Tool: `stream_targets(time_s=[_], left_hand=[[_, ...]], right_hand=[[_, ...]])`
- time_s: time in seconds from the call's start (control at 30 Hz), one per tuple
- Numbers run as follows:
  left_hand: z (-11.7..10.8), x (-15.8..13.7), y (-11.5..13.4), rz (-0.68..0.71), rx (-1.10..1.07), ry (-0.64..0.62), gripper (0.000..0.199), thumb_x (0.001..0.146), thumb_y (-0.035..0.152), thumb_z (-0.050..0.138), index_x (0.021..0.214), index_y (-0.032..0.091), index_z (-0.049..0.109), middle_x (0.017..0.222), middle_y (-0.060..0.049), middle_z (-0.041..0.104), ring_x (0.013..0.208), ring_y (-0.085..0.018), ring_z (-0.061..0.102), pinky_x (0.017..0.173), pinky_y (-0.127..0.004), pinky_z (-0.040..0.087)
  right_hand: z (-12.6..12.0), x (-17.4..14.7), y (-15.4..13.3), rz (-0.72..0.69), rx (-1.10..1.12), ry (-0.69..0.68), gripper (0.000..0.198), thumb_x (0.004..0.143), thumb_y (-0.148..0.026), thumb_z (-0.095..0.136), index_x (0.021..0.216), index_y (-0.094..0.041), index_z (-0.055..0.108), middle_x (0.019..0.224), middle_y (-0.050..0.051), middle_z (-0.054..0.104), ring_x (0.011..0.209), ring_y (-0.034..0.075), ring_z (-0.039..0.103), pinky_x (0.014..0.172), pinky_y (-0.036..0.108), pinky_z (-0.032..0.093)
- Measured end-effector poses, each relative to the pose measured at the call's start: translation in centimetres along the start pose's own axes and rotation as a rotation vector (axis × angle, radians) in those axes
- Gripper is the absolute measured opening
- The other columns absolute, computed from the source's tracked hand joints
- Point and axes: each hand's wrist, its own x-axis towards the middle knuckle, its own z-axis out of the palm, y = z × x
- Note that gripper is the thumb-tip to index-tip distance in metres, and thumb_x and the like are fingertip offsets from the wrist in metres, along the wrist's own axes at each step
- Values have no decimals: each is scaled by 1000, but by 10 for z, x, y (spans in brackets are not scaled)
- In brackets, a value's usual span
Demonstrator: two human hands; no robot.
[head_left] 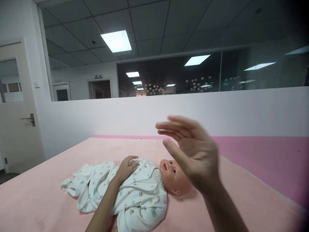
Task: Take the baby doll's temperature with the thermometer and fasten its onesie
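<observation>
From the head camera we see a baby doll (169, 175) lying on its back on a pink blanket (36, 196) that covers a bed. The doll wears a white suit (137, 196) with small colored prints. Its head points right and its legs point left.

Our left hand (126, 167) lies flat on the doll's chest, fingers spread a little, not grabbing anything. Our right hand (193, 154) is up in the air, near the camera, just above the doll's head. It is open with the fingers stretched out, and it holds nothing.

Far behind the bed stands a low white wall (217, 109). A white door (16, 122) is on the far left.
</observation>
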Motion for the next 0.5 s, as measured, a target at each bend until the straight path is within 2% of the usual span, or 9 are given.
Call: stream_targets(time_s=[0.07,0.13,0.2,0.27,0.33,0.4,0.5], left_hand=[[-1,-7,18,90,-157,-119,36,72,42,53,98,18,61,104,-7,60,101,-18,52,92,-29,39],[0,-15,34,164,-223,-303,33,66,41,61,89,18,65,97,-6,62,96,-18,54,89,-26,40],[3,-19,43,189,-184,-396,34,59,40,68,87,20,68,96,-5,62,94,-17,54,86,-24,40],[7,-19,44,173,-128,-359,33,59,41,67,85,21,68,93,-4,63,90,-17,54,81,-23,40],[11,-17,40,147,-121,-262,31,68,44,59,81,18,69,83,-4,65,80,-15,55,71,-23,40],[12,-13,35,118,-166,-148,36,73,45,51,75,14,68,73,-4,64,71,-14,53,63,-22,38],[10,-10,32,73,-297,-25,38,74,46,50,72,11,65,70,-3,63,69,-13,50,63,-22,36]], right_hand=[[8,0,36,81,-167,-55,25,78,-19,47,102,-22,55,98,2,61,93,14,56,83,30,45],[14,-8,69,219,-403,-295,23,77,-15,43,90,-19,61,91,3,63,87,15,57,78,29,44],[19,-22,89,348,-605,-596,24,71,-8,41,70,-18,63,74,3,64,70,14,57,62,25,42],[25,-38,96,412,-712,-825,23,63,-3,42,55,-18,58,59,2,61,57,13,52,52,23,34],[35,-53,96,381,-781,-958,21,56,-1,44,48,-18,54,50,1,56,54,13,50,54,24,31],[49,-65,98,288,-884,-977,21,56,1,44,48,-17,53,51,3,56,60,15,52,64,27,33],[71,-75,116,153,-1041,-855,26,66,0,39,65,-16,60,65,7,61,72,20,54,74,35,32]])
